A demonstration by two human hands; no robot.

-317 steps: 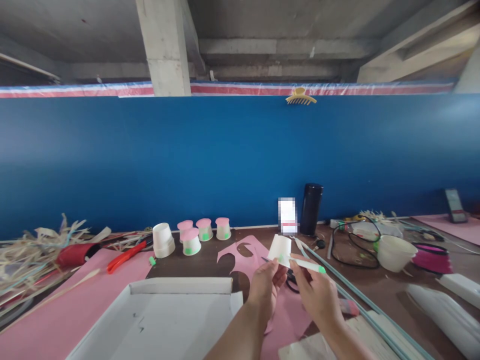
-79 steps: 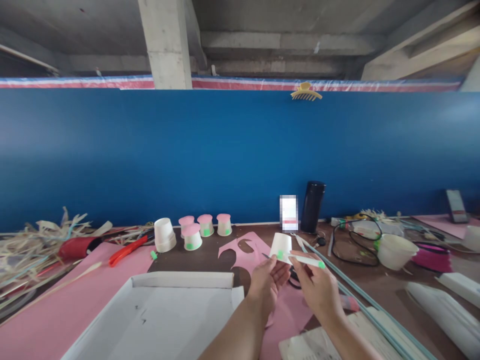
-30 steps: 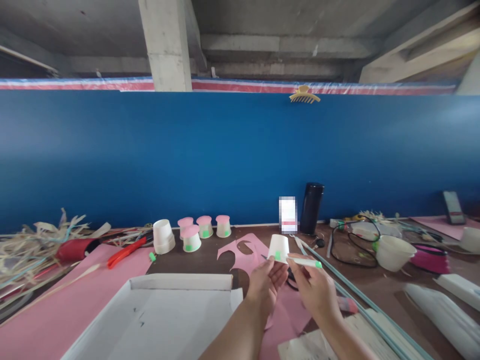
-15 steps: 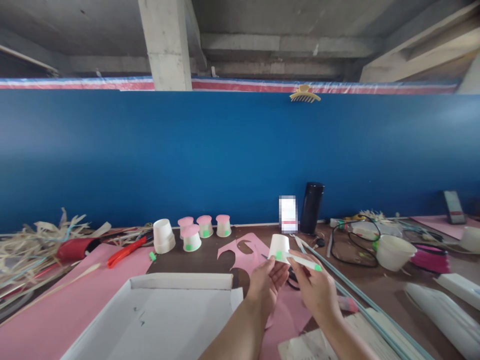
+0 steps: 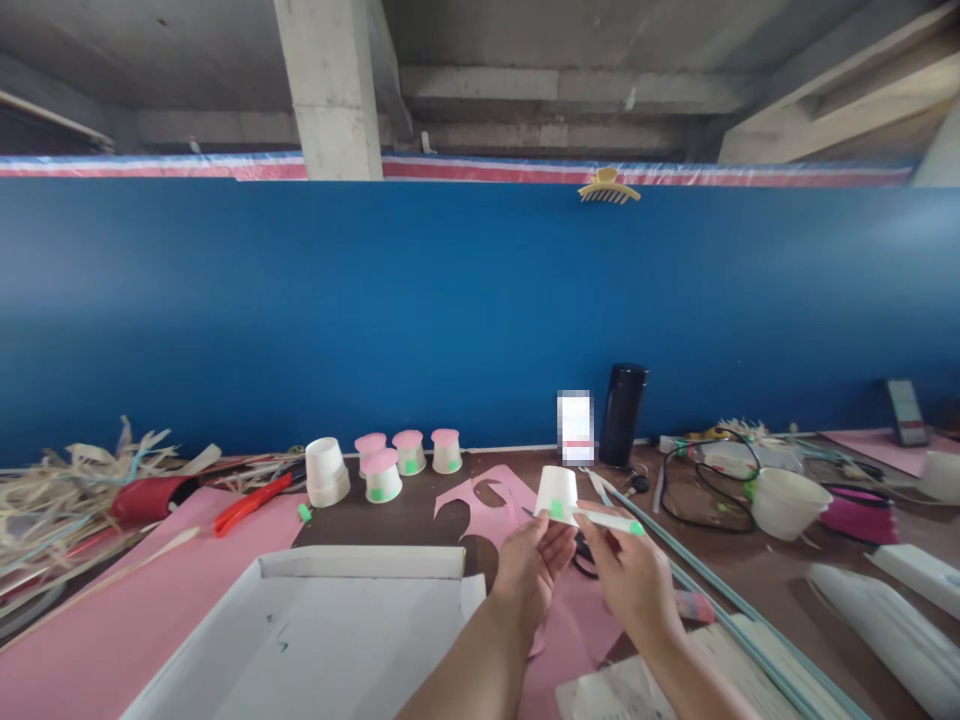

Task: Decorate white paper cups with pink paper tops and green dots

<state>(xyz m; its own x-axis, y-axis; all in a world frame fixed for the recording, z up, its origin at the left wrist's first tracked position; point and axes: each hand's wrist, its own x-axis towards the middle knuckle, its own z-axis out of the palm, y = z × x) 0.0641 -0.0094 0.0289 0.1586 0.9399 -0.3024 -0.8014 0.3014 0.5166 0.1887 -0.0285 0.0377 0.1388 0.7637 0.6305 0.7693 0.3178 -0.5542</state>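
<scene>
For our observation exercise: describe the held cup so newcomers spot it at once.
Below the blue partition, a black bottle stands on a brown table. Nearer the camera, in the grip of the left hand, is the white cup. Its green patch sets it apart from the stacked white cups, its white top from the pink-topped cups.

A black bottle (image 5: 623, 415) stands before a blue partition (image 5: 420, 310).

The person's left hand (image 5: 531, 568) and right hand (image 5: 636, 580) are bare, as are the left forearm (image 5: 474, 668) and right forearm (image 5: 691, 672) down to the picture's lower edge. Both forearms taper toward the wrists (image 5: 508, 607); fingernail details are too small to tell.
</scene>
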